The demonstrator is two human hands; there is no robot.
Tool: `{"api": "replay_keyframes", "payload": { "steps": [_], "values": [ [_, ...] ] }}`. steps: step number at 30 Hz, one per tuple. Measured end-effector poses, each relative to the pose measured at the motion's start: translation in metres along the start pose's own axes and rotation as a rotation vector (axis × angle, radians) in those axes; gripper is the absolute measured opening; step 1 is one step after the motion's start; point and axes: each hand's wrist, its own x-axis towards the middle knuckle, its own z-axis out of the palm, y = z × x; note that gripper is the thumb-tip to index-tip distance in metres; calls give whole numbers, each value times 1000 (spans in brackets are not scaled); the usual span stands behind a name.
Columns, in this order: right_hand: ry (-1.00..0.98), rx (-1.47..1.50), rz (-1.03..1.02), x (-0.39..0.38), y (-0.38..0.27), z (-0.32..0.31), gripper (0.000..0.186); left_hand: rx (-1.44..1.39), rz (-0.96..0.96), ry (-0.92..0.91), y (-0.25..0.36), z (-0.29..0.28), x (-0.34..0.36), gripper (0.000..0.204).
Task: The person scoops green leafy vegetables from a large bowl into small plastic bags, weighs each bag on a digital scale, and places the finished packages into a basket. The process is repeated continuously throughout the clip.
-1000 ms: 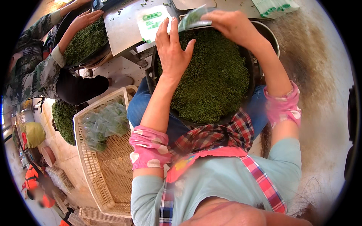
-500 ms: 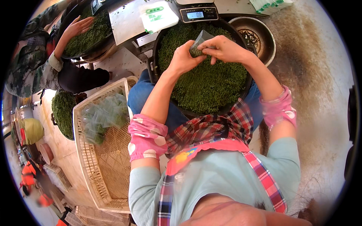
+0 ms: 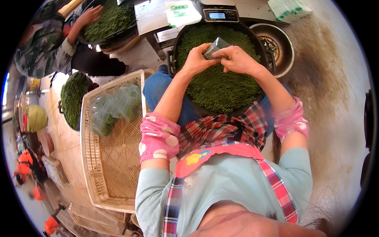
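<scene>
small silvery pouch (image 3: 215,46) pinched between left hand (image 3: 196,60) and right hand (image 3: 235,59), raised over green leaves (image 3: 221,85).

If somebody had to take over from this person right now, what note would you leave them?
Left hand and right hand: both pinch one small clear bag, held above the big dark pan of green leaves.
Done: several filled bags lie in the woven basket at the person's left.
Left: the pan is mostly full of leaves. A scale sits beyond the pan.
</scene>
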Motion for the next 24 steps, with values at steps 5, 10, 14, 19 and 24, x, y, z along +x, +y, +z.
{"api": "replay_keyframes", "payload": {
  "steps": [5, 10, 14, 19, 24],
  "values": [
    [305, -251, -281, 5, -23, 3, 24, 0, 40, 154, 3, -13, -15, 41],
    [83, -91, -146, 19, -48, 23, 25, 97, 152, 238, 5, -33, -35, 32],
    [-76, 40, -88, 35, -61, 31, 24, 245, 52, 206, 29, -66, -61, 32],
    [152, -206, -653, 62, -113, 61, 19, 421, 385, 361, 27, -124, -109, 37],
    [132, -41, -843, 80, -161, 115, 21, 354, 52, 482, 29, -170, -189, 32]
  ]
}}
